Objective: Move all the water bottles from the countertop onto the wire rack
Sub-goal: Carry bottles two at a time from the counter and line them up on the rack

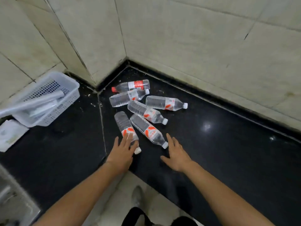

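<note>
Several clear water bottles lie on their sides in the corner of the black countertop (219, 144). Most have white caps and orange-and-white labels; the farthest bottle (132, 86) has a red cap and red label. My left hand (123, 150) reaches over the neck end of the nearest left bottle (124, 124), fingers straight and touching it. My right hand (176, 153) hovers flat, fingers spread, just right of the cap of the nearest right bottle (147, 130), holding nothing. No wire rack is in view.
A white perforated plastic basket (65, 101) with rolled plastic in it stands at the left against the tiled wall. A white packet (9, 136) lies in front of it. Pale floor tiles and a shoe (137, 195) show below the counter's front edge.
</note>
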Demonstrator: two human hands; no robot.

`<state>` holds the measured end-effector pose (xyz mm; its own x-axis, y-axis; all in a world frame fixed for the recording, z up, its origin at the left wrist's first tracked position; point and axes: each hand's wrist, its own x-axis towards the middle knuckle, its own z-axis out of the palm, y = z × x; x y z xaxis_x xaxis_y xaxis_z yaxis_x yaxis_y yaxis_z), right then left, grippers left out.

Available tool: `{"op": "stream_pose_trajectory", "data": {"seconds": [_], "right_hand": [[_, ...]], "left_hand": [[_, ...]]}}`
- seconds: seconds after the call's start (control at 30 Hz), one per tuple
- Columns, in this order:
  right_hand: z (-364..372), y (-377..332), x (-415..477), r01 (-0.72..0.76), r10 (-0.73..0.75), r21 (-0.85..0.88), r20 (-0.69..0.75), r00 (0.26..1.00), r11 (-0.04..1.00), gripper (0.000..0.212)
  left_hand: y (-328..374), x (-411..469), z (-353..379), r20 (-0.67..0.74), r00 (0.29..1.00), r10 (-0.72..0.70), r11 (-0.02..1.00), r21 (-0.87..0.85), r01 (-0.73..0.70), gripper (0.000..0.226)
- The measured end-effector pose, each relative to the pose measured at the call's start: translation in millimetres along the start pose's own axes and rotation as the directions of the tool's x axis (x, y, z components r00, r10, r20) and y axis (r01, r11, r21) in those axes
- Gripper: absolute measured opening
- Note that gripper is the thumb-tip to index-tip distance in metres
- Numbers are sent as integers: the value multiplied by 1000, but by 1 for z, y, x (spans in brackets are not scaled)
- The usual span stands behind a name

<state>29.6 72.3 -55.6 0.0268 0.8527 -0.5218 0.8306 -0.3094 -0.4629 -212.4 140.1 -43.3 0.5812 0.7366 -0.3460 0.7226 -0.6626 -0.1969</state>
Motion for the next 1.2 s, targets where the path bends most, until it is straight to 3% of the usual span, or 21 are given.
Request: {"op": "stream_pose_trajectory", "data": {"seconds": [0.1,0.2,0.33,0.4,0.47,0.57,0.67,0.77,0.87,0.97,1.07,1.13,1.2], "right_hand": [[27,-15,21,-138,146,204,-27,989,969,99],[41,-19,31,-209,254,260,-156,955,943,70],[38,-21,28,-264,335,378,-133,933,887,41],[27,-21,18,-229,322,451,-142,936,863,35],[1,-20,3,-132,266,457,-242,933,880,30],[-58,-27,-21,13,89,255,-384,919,967,30],[-105,-40,-40,106,-117,-50,-362,925,993,36],[-121,-43,-56,98,-134,-142,-269,954,985,37],[-120,-29,-74,78,-107,-119,-264,959,990,37],[-109,-8,-89,59,-70,-46,-293,953,997,34],[-94,12,-96,35,-5,64,-420,907,997,33],[-78,22,-98,3,60,124,-500,864,992,43],[-59,25,-97,-5,147,246,-562,814,969,60]], "left_hand": [[-22,24,35,-96,961,260,956,169,-242,76],[-29,37,56,-154,912,380,913,218,-344,67],[-37,53,63,-262,834,486,867,269,-420,53],[-40,59,55,-385,809,444,896,184,-404,50],[-42,64,43,-541,780,314,926,-7,-377,39],[-46,68,11,-625,780,10,858,-395,-328,38],[-51,64,-43,-504,793,-343,688,-709,-153,38],[-49,54,-80,-311,729,-610,426,-904,-29,39],[-25,43,-91,-310,744,-592,361,-927,-100,33],[12,39,-83,-333,811,-481,392,-909,-141,36],[41,42,-80,-359,840,-408,487,-863,-133,42],[56,45,-82,-372,854,-364,504,-850,-155,44],[63,49,-81,-325,887,-328,454,-878,-154,47]]}}
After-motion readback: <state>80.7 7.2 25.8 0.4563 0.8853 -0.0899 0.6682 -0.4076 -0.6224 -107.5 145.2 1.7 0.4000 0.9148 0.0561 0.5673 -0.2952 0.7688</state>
